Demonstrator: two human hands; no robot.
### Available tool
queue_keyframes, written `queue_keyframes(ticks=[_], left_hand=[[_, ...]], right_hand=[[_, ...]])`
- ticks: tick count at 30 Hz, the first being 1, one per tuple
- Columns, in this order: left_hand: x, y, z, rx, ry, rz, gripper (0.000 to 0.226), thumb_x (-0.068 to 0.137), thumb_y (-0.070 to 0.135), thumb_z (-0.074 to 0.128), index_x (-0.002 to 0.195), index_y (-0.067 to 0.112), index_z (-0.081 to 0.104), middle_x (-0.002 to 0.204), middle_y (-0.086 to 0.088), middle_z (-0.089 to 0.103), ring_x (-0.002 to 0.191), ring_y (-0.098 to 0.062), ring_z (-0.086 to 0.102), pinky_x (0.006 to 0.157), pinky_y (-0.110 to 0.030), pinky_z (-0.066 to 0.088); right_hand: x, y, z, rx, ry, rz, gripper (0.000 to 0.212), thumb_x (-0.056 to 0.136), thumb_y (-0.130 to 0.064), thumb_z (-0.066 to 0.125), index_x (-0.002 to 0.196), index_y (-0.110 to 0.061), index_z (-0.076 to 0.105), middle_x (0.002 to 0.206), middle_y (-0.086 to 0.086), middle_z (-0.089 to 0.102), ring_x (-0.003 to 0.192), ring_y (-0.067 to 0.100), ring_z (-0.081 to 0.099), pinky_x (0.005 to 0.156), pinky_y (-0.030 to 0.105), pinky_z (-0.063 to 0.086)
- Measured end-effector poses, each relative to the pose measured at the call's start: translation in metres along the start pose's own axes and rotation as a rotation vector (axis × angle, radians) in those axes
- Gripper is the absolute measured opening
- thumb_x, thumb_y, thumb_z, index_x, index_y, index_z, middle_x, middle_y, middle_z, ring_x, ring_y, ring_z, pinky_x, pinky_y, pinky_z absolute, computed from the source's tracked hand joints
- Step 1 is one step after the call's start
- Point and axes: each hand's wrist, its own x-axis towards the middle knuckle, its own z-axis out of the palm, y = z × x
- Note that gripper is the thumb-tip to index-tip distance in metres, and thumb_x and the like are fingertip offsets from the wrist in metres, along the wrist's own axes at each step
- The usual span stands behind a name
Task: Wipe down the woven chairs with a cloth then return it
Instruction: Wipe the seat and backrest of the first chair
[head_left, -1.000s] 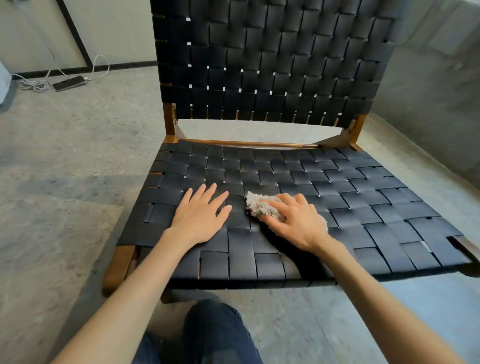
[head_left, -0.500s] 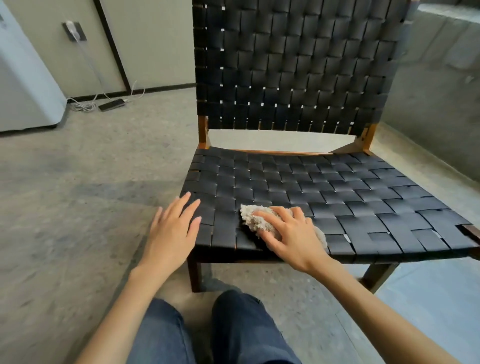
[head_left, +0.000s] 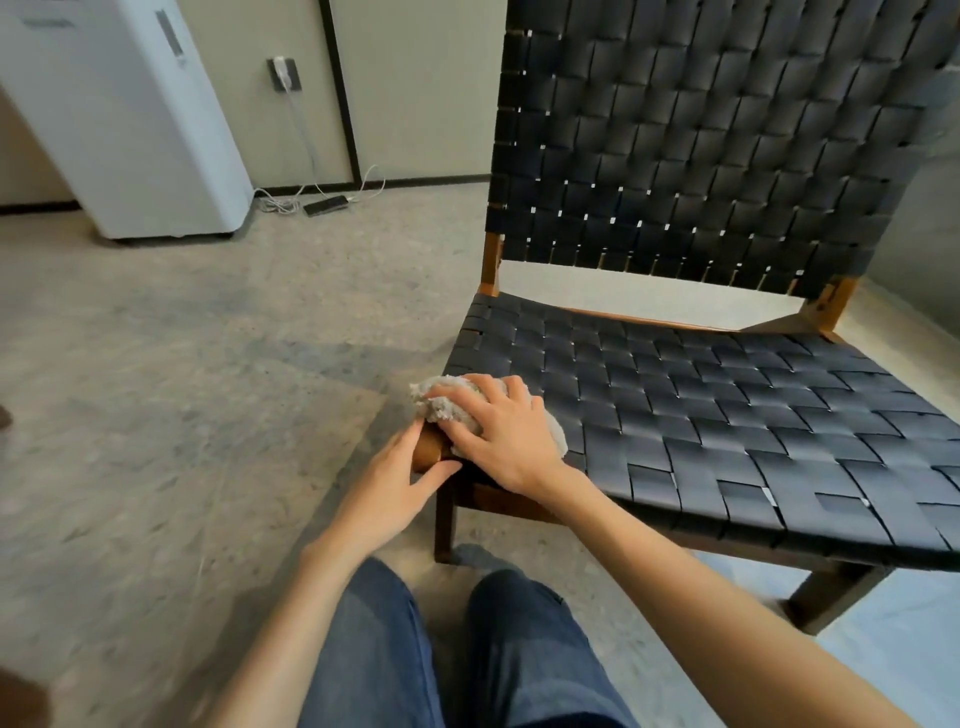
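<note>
The cloth (head_left: 441, 404) sits bunched on the front left corner of the woven chair (head_left: 701, 415), part of it spilling over the seat edge. It looks fluffy, pale and light, so we judge it will crumple and slide easily, best held in a bunch under the palm. Our right hand (head_left: 506, 441) lies over it with an open grip, fingers spread and pressing down. Our left hand (head_left: 392, 480) meets the rounded wooden frame end (head_left: 427, 453); its grip may clasp the wood or merely touch it, and we cannot tell which. The black straps look flat, smooth and slightly glossy, with small gaps at the crossings.
</note>
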Motion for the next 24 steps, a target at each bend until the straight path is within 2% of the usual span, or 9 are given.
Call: queue_keyframes(ticks=[3,6,8,10,13,17,20,24], left_hand=[[-0.002,-0.001,0.000,0.038,0.007,-0.025,0.072,0.087,0.044,0.059,0.149,0.031,0.024,0.146,0.012,0.038,0.133,-0.005,0.036,0.110,-0.026,0.030],[-0.004,0.000,0.003,0.057,0.008,-0.066,0.076,0.088,0.047,0.056,0.151,0.026,0.019,0.150,0.007,0.035,0.137,-0.011,0.034,0.105,-0.022,0.026],[-0.005,0.001,0.006,0.070,0.015,-0.068,0.074,0.090,0.042,0.055,0.151,0.023,0.018,0.151,0.005,0.033,0.137,-0.012,0.033,0.101,-0.018,0.024],[-0.006,0.000,0.007,0.067,0.036,-0.072,0.073,0.091,0.041,0.054,0.151,0.022,0.018,0.151,0.003,0.033,0.137,-0.014,0.033,0.101,-0.018,0.023],[-0.007,-0.002,0.008,0.030,0.045,-0.074,0.071,0.091,0.042,0.054,0.151,0.024,0.019,0.148,0.003,0.038,0.134,-0.012,0.038,0.103,-0.020,0.028],[-0.009,-0.002,0.012,0.001,0.080,-0.021,0.064,0.092,0.033,0.057,0.148,0.025,0.027,0.137,0.007,0.049,0.123,-0.002,0.045,0.093,-0.006,0.032],[-0.009,-0.001,0.014,0.004,0.103,-0.025,0.060,0.092,0.031,0.056,0.146,0.023,0.031,0.134,0.004,0.053,0.123,-0.008,0.049,0.093,-0.012,0.034],[-0.009,0.000,0.015,0.006,0.108,-0.052,0.062,0.093,0.034,0.054,0.148,0.025,0.026,0.140,0.003,0.048,0.128,-0.014,0.046,0.098,-0.019,0.033]], right_hand=[[-0.027,0.019,-0.008,-0.064,-0.011,-0.018,0.043,0.093,-0.055,0.027,0.132,-0.043,0.043,0.138,-0.009,0.043,0.118,0.020,0.036,0.089,0.040,0.036],[-0.055,0.046,-0.022,-0.137,0.013,0.053,0.050,0.088,-0.058,0.020,0.130,-0.044,0.044,0.134,-0.010,0.046,0.114,0.020,0.039,0.083,0.039,0.037],[-0.068,0.059,-0.028,-0.176,0.015,0.133,0.055,0.085,-0.059,0.016,0.133,-0.047,0.043,0.135,-0.010,0.047,0.115,0.019,0.038,0.084,0.038,0.035],[-0.070,0.061,-0.030,-0.190,-0.005,0.176,0.052,0.089,-0.059,0.018,0.135,-0.050,0.038,0.138,-0.011,0.044,0.120,0.020,0.034,0.089,0.039,0.034],[-0.058,0.041,-0.025,-0.141,-0.041,0.139,0.039,0.098,-0.053,0.029,0.138,-0.051,0.030,0.143,-0.011,0.037,0.124,0.022,0.030,0.098,0.044,0.033],[-0.022,0.004,-0.006,-0.050,-0.017,0.029,0.038,0.099,-0.053,0.029,0.136,-0.050,0.032,0.143,-0.011,0.035,0.123,0.023,0.029,0.097,0.044,0.030],[0.009,-0.006,0.002,0.034,-0.018,0.052,0.037,0.099,-0.053,0.030,0.133,-0.043,0.042,0.142,-0.010,0.038,0.126,0.024,0.029,0.100,0.048,0.028],[0.032,-0.003,0.006,0.071,0.001,0.151,0.042,0.098,-0.051,0.033,0.132,-0.034,0.049,0.143,-0.007,0.042,0.130,0.025,0.029,0.104,0.050,0.024]])
